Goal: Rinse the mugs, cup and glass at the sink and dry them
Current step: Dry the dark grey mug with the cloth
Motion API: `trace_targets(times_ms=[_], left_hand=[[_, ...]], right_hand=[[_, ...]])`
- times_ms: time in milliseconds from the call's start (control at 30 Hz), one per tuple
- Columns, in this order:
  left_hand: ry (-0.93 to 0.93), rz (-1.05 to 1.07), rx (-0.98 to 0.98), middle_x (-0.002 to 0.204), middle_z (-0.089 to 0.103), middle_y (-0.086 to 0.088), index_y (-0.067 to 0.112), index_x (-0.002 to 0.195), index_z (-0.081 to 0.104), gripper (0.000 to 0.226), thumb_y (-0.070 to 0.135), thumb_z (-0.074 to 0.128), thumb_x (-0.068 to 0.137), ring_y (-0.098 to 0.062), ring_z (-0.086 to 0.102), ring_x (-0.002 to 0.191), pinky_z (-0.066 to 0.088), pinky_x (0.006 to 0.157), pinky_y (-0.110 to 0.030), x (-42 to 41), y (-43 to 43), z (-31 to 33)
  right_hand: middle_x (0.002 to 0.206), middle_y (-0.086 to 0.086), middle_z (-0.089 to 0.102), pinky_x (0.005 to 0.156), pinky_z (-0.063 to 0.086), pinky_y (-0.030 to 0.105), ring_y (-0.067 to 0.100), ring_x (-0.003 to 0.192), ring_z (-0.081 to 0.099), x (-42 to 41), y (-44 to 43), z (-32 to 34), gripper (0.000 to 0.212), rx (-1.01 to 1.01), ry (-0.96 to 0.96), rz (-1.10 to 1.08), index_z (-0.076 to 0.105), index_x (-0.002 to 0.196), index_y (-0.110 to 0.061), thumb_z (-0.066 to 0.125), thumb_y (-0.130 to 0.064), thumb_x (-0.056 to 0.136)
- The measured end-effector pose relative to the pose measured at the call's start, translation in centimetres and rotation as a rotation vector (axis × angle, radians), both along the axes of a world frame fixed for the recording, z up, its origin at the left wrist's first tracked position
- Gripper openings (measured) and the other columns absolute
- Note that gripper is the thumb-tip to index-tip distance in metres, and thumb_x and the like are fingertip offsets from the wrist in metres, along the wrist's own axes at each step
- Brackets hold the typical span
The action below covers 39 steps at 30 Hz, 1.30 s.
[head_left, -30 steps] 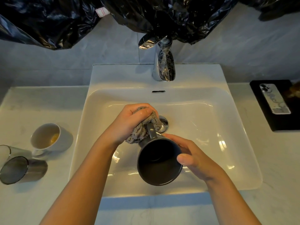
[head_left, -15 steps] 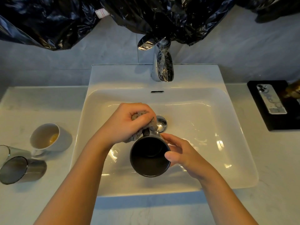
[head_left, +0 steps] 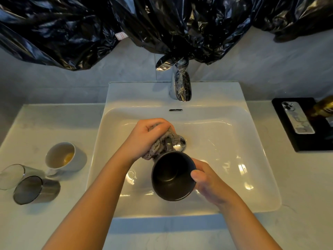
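Note:
Over the white sink (head_left: 252,177) I hold a dark grey mug (head_left: 173,176) tipped with its mouth toward me. My right hand (head_left: 207,184) grips its rim and side. My left hand (head_left: 146,139) clutches a grey cloth (head_left: 161,144) bunched against the mug's handle and outer wall. On the counter to the left lie a white mug (head_left: 63,156) with yellowish residue inside, a clear glass (head_left: 10,175) and a smoky grey cup (head_left: 34,190), all on their sides.
A chrome tap (head_left: 180,85) stands at the back of the sink, with no water visible. Black plastic bags (head_left: 162,24) hang above. A phone (head_left: 297,117) lies on a black tray (head_left: 288,138) on the right counter.
The mug has shifted slightly within the sink and my right hand has re-gripped its rim. The left hand keeps rubbing the cloth around the handle.

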State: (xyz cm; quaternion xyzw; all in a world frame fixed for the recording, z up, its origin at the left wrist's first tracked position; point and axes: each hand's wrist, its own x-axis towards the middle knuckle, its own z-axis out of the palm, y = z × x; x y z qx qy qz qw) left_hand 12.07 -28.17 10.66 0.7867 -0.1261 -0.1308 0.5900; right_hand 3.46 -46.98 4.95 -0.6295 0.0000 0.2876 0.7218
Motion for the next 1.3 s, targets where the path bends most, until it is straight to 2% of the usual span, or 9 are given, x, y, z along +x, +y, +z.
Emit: trace_targets(times_ms=[167, 300, 433, 600, 733, 900, 967, 1167, 1300], left_hand=[[0.199, 0.190, -0.094, 0.075, 0.068, -0.004, 0.002, 0.081, 0.069, 0.032, 0.017, 0.048, 0.098, -0.012, 0.064, 0.071, 0.051, 0.068, -0.021, -0.7, -0.7, 0.1], [0.116, 0.253, 0.078, 0.075, 0.063, -0.017, -0.004, 0.077, 0.066, 0.035, 0.020, 0.050, 0.097, -0.013, 0.056, 0.069, 0.046, 0.068, -0.029, -1.2, -0.6, -0.4], [0.097, 0.236, 0.172, 0.081, 0.064, -0.018, -0.002, 0.081, 0.068, 0.036, 0.023, 0.048, 0.099, -0.023, 0.058, 0.074, 0.048, 0.072, -0.034, -1.4, -0.2, -0.5], [0.182, 0.325, 0.209, 0.079, 0.063, -0.017, 0.000, 0.080, 0.067, 0.039, 0.027, 0.047, 0.099, -0.019, 0.056, 0.073, 0.047, 0.071, -0.033, -2.2, 0.4, -0.6], [0.503, 0.480, 0.039, 0.091, 0.070, -0.008, 0.009, 0.094, 0.068, 0.044, 0.047, 0.045, 0.096, -0.021, 0.065, 0.088, 0.048, 0.069, -0.030, -3.8, 1.3, -1.4], [0.590, 0.147, -0.014, 0.124, 0.063, 0.013, 0.042, 0.131, 0.046, 0.070, 0.082, 0.045, 0.074, -0.006, 0.056, 0.113, 0.045, 0.087, -0.024, -6.7, 1.6, -2.1], [0.577, 0.121, -0.056, 0.129, 0.061, 0.013, 0.042, 0.135, 0.045, 0.080, 0.084, 0.053, 0.067, -0.012, 0.055, 0.122, 0.044, 0.100, -0.033, -6.5, 0.7, -2.2], [0.594, 0.099, -0.103, 0.118, 0.068, -0.004, 0.021, 0.126, 0.056, 0.075, 0.065, 0.067, 0.065, -0.021, 0.064, 0.112, 0.046, 0.103, -0.045, -6.2, -0.5, -0.1], [0.691, 0.087, -0.010, 0.109, 0.072, -0.003, 0.021, 0.116, 0.062, 0.061, 0.066, 0.063, 0.075, -0.019, 0.067, 0.105, 0.048, 0.101, -0.040, -5.6, 0.4, 0.2]], right_hand=[[0.127, 0.005, 0.065, 0.093, 0.055, 0.047, 0.026, 0.124, 0.057, 0.4, -0.6, 0.6, 0.101, -0.074, -0.043, -0.020, 0.055, 0.136, -0.021, 0.070, -0.081, 0.056], [0.113, -0.014, 0.067, 0.085, 0.057, 0.029, 0.010, 0.110, 0.059, 0.4, -1.1, 0.7, 0.074, -0.226, -0.138, -0.065, 0.055, 0.125, -0.043, 0.074, -0.057, 0.055], [0.106, -0.032, 0.061, 0.085, 0.058, 0.038, -0.001, 0.107, 0.056, 0.1, -1.0, 0.9, 0.067, -0.339, -0.173, -0.055, 0.051, 0.118, -0.052, 0.074, -0.051, 0.055], [0.114, -0.024, 0.062, 0.089, 0.058, 0.041, 0.000, 0.109, 0.057, 0.0, -0.9, 0.7, 0.080, -0.392, -0.177, -0.093, 0.050, 0.130, -0.043, 0.076, -0.055, 0.056], [0.111, -0.009, 0.071, 0.083, 0.058, 0.033, 0.008, 0.106, 0.066, 0.4, -0.6, 1.4, 0.066, -0.098, -0.089, -0.246, 0.061, 0.121, -0.035, 0.071, -0.053, 0.058], [0.110, 0.006, 0.072, 0.095, 0.051, 0.048, 0.026, 0.112, 0.065, 1.3, 0.3, 1.8, 0.062, 0.278, 0.154, -0.439, 0.067, 0.108, -0.025, 0.081, -0.050, 0.053], [0.115, 0.005, 0.070, 0.103, 0.045, 0.049, 0.024, 0.119, 0.059, 1.5, 0.5, 2.0, 0.057, 0.202, 0.129, -0.443, 0.067, 0.110, -0.024, 0.071, -0.051, 0.060], [0.122, -0.009, 0.068, 0.114, 0.035, 0.049, 0.012, 0.127, 0.052, 0.6, 0.5, 2.8, 0.049, 0.059, 0.065, -0.294, 0.064, 0.121, -0.031, 0.064, -0.051, 0.077], [0.144, -0.017, 0.048, 0.112, 0.038, 0.038, 0.006, 0.134, 0.044, 1.6, -2.2, 4.0, 0.078, -0.217, -0.088, -0.218, 0.035, 0.148, -0.035, 0.069, -0.054, 0.081]])
